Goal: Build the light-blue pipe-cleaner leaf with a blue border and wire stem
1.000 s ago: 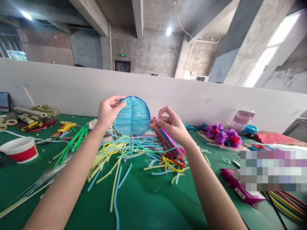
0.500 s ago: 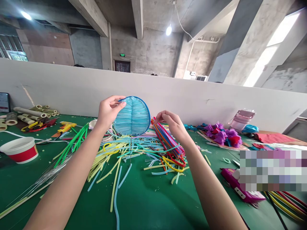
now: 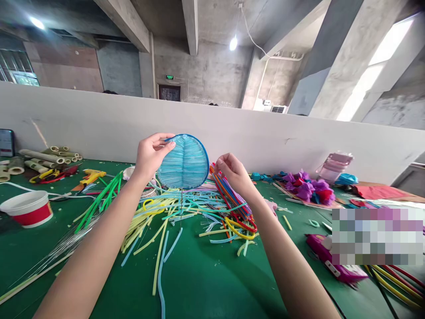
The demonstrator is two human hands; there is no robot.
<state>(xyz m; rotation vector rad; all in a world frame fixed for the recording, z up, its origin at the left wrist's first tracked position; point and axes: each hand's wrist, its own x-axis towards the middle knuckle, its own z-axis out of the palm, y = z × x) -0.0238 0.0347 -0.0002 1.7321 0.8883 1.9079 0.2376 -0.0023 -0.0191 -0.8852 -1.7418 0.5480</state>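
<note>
Left hand (image 3: 152, 153) raised, pinching blue disc (image 3: 186, 164) | right hand (image 3: 234, 173) curled beside it, hold unclear

Two hands (image 3: 154, 153), one blue disc (image 3: 182, 161) — one paper cup (image 3: 31, 213), one glue gun (image 3: 90, 177), one pinkish bottle (image 3: 335, 167); strips (image 3: 141, 223) — uncountable.

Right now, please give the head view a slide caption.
Left hand holds a ribbed blue disc, the right hand nearby.

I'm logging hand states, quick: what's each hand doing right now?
Left hand: closed, holding the round blue piece by its edge.
Right hand: curled; whether it holds anything cannot be told.
</note>
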